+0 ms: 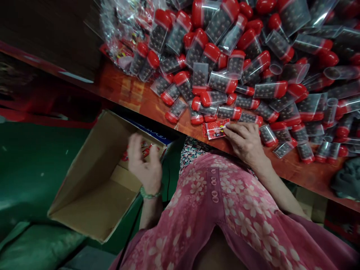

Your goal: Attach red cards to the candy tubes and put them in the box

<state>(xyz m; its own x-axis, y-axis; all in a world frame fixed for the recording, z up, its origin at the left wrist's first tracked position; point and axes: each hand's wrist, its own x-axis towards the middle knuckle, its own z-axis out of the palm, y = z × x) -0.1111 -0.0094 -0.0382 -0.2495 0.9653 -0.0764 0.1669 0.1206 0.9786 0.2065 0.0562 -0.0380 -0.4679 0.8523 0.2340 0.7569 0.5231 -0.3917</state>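
Observation:
My left hand [145, 165], smeared a little by motion, is over the mouth of an open cardboard box [92, 176]. Its fingers are apart and nothing shows in them. A few small red pieces [146, 150] lie inside the box behind that hand. At the table's near edge, my right hand [247, 144] pinches the right end of a small flat red printed packet [215, 129], which lies on the tabletop. Just beyond it lie clear tubes with red caps, filled with dark beads, one of them a small tube [229, 111].
A large heap of similar tubes [250, 71] covers much of the red-brown table [132, 92]. Crumpled clear plastic bags [120, 33] sit at the far left. Dark cloth [348, 180] rests at the right edge. A green bag [36, 243] lies on the floor, lower left.

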